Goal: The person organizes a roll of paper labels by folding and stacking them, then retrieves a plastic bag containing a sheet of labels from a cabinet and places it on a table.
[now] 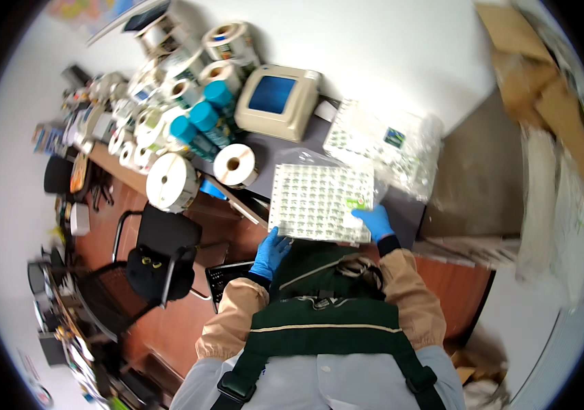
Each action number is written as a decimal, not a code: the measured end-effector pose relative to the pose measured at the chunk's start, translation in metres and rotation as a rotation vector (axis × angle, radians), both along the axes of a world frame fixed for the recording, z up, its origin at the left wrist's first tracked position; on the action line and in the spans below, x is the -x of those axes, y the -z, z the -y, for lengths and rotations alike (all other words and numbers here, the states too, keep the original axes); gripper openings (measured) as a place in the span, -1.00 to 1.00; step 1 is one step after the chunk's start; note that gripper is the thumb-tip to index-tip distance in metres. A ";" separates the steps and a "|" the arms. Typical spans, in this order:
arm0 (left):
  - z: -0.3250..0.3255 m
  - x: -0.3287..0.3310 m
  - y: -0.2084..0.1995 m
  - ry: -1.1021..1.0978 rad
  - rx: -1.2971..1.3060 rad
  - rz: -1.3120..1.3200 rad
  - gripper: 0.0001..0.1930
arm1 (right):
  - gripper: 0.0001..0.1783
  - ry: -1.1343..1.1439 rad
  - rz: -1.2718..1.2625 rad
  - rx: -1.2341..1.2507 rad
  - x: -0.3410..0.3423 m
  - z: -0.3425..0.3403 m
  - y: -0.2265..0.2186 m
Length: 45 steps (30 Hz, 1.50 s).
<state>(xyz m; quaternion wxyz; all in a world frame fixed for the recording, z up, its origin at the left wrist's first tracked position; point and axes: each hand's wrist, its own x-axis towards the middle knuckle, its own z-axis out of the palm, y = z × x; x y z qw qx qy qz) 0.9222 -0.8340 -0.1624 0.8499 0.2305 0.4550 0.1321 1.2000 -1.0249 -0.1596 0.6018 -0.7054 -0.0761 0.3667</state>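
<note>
A flat, clear-wrapped pack (309, 201) with rows of small grey-green pieces lies at the desk's front edge. Blue gloves cover both hands. My left hand (270, 257) is at the pack's near left corner, its fingers stretched upward and touching the edge. My right hand (375, 223) grips the pack's right side, thumb over the top; its other fingers are mostly hidden. Just beside that thumb, a small green and white label (355, 204) sits on the pack.
Behind the pack stands a beige label printer (278, 102) with a blue window. Label rolls (235, 166) and teal-capped cans (204, 117) crowd the left. More wrapped packs (401, 150) lie at the right. Cardboard (521, 82) leans far right; a black chair (162, 236) stands left.
</note>
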 end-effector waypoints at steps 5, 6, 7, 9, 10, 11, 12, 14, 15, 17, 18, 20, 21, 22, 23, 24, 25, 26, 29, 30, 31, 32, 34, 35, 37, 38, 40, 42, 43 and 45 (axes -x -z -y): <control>0.003 -0.012 0.035 -0.175 -0.093 -0.072 -0.44 | -0.58 0.029 -0.074 -0.097 -0.008 0.014 0.010; 0.008 -0.011 0.026 -0.179 -0.117 -0.112 -0.43 | -0.54 0.054 -0.071 -0.094 -0.006 0.015 0.008; 0.016 -0.001 0.018 -0.200 -0.140 -0.154 -0.41 | -0.51 0.062 -0.070 -0.094 0.000 0.012 0.004; 0.021 0.031 0.054 -0.118 -0.083 -0.166 -0.49 | -0.41 0.042 -0.005 -0.198 0.007 0.012 0.014; 0.029 0.046 0.063 -0.071 -0.131 -0.196 -0.57 | -0.39 0.018 0.004 -0.174 0.010 0.011 0.010; 0.042 0.062 0.074 -0.098 -0.150 -0.225 -0.74 | -0.37 0.000 0.009 -0.147 0.016 0.012 0.000; 0.050 0.091 0.092 0.106 -0.336 -0.181 -0.89 | -0.37 -0.025 -0.004 -0.177 0.025 0.010 -0.020; 0.080 0.108 0.074 -0.185 -0.169 -0.260 -0.94 | -0.39 -0.038 -0.005 -0.188 0.027 0.015 -0.040; 0.095 0.133 0.087 -0.122 -0.298 -0.255 -0.92 | -0.39 -0.111 0.065 -0.202 0.026 0.010 -0.053; 0.119 0.156 0.064 -0.407 -0.027 -0.255 -0.83 | -0.38 -0.229 0.212 -0.220 0.026 0.014 -0.092; 0.138 0.185 0.097 -0.499 -0.018 -0.227 -0.80 | -0.42 -0.303 0.329 -0.186 0.034 0.006 -0.124; 0.179 0.224 0.114 -0.662 0.022 -0.213 -0.79 | -0.45 -0.442 0.374 -0.093 0.044 -0.004 -0.177; 0.204 0.248 0.140 -0.762 0.062 -0.158 -0.81 | -0.43 -0.494 0.388 -0.068 0.050 -0.013 -0.200; 0.238 0.291 0.189 -0.810 0.175 0.206 -0.83 | -0.44 -0.550 0.356 -0.082 0.056 -0.023 -0.220; 0.261 0.303 0.195 -0.735 0.042 0.232 -0.93 | -0.46 -0.595 0.340 -0.094 0.062 -0.033 -0.237; 0.280 0.321 0.198 -0.694 0.181 0.384 -0.77 | -0.47 -0.634 0.315 -0.107 0.070 -0.045 -0.253; 0.307 0.334 0.207 -0.724 0.199 0.229 -0.72 | -0.48 -0.651 0.312 -0.179 0.082 -0.063 -0.269; 0.332 0.353 0.215 -0.705 0.206 0.237 -0.76 | -0.49 -0.666 0.306 -0.249 0.093 -0.084 -0.282; 0.384 0.355 0.199 -0.878 0.228 -0.090 -0.78 | -0.40 -0.728 0.162 -0.448 0.128 -0.155 -0.310; 0.396 0.351 0.193 -1.025 0.272 -0.195 -0.82 | -0.39 -0.740 0.152 -0.507 0.138 -0.185 -0.312; 0.398 0.335 0.171 -1.173 0.328 -0.297 -0.83 | -0.39 -0.765 0.072 -0.561 0.154 -0.214 -0.314; 0.398 0.327 0.155 -1.251 0.335 -0.288 -0.82 | -0.38 -0.756 -0.110 -0.551 0.174 -0.241 -0.317; 0.412 0.311 0.128 -1.412 0.369 -0.293 -0.81 | -0.33 -0.748 -0.154 -0.744 0.200 -0.315 -0.285; 0.430 0.311 0.142 -1.379 0.188 -0.191 -0.81 | -0.38 -0.714 -0.221 -0.752 0.217 -0.348 -0.266; 0.454 0.299 0.142 -1.401 0.134 -0.091 -0.84 | -0.52 -0.716 -0.486 -0.667 0.216 -0.418 -0.191; 0.432 0.277 0.102 -1.422 0.297 -0.394 -0.92 | -0.52 -0.704 -0.617 -0.558 0.217 -0.446 -0.151; 0.431 0.245 0.070 -1.419 0.413 -0.467 -0.94 | -0.61 -0.639 -0.520 -0.432 0.224 -0.486 -0.066; 0.430 0.229 0.070 -1.380 0.454 -0.466 -0.82 | -0.64 -0.723 -0.609 -0.408 0.190 -0.529 0.004; 0.443 0.212 0.069 -1.393 0.482 -0.477 -0.76 | -0.61 -0.717 -0.705 -0.331 0.203 -0.526 0.025; 0.463 0.180 0.071 -1.441 0.550 -0.471 -0.70 | -0.56 -1.079 -1.000 -0.524 0.199 -0.520 0.042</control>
